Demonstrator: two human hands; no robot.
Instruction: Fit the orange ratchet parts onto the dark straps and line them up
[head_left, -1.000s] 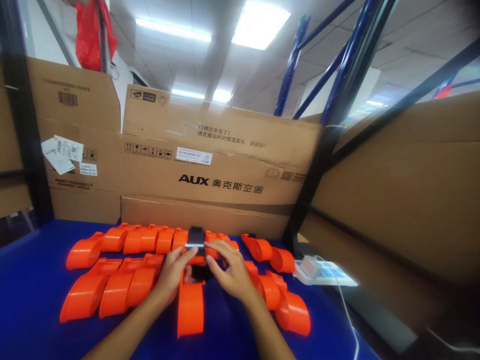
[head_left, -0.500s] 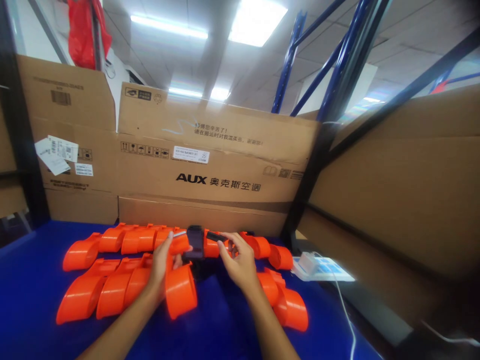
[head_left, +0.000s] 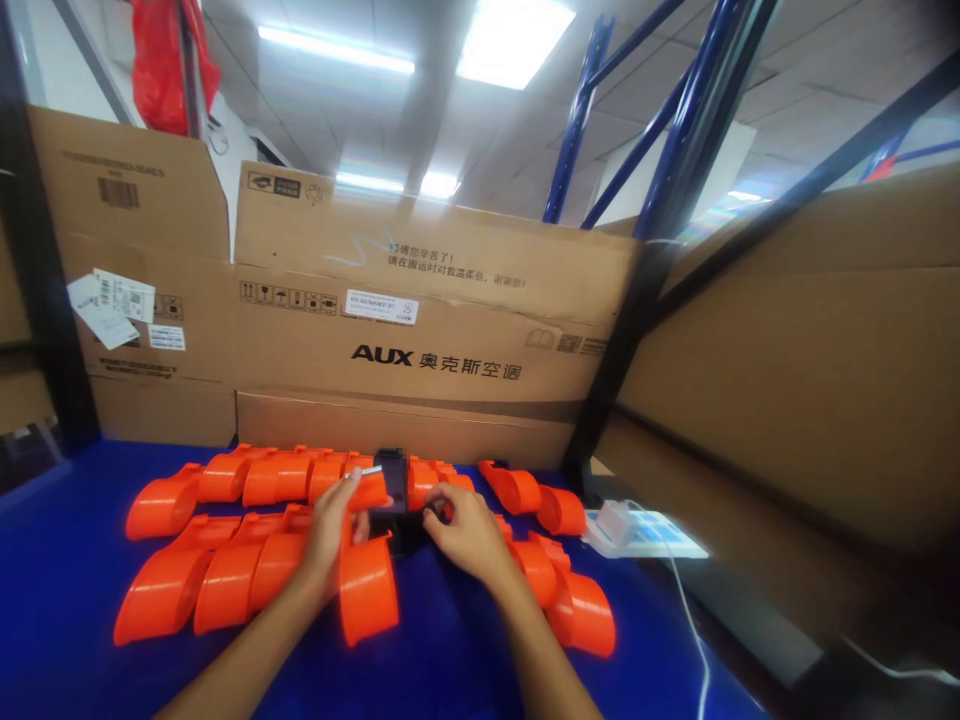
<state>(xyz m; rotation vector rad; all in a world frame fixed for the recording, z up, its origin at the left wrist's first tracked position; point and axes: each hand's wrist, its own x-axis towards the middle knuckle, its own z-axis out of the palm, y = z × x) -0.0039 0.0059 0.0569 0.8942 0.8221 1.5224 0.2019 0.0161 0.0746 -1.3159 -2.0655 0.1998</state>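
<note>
My left hand (head_left: 330, 528) grips an orange curved plastic part (head_left: 366, 588), holding it tilted up off the blue table (head_left: 67, 620). My right hand (head_left: 465, 528) is closed on a small dark piece at the part's upper end, beside an upright black device (head_left: 391, 480). Around both hands lie rows of the same orange parts, one group to the left (head_left: 217, 560) and one to the right (head_left: 570, 600).
Large cardboard boxes (head_left: 420, 340) wall in the back of the table, and another cardboard sheet (head_left: 810, 400) stands at the right. A white power strip with a cable (head_left: 637, 535) lies at the right edge. Blue rack beams (head_left: 675, 150) rise behind.
The orange part, flat on the table a second ago, now stands lifted in my left hand. My right hand has dropped slightly and closed in next to the black device.
</note>
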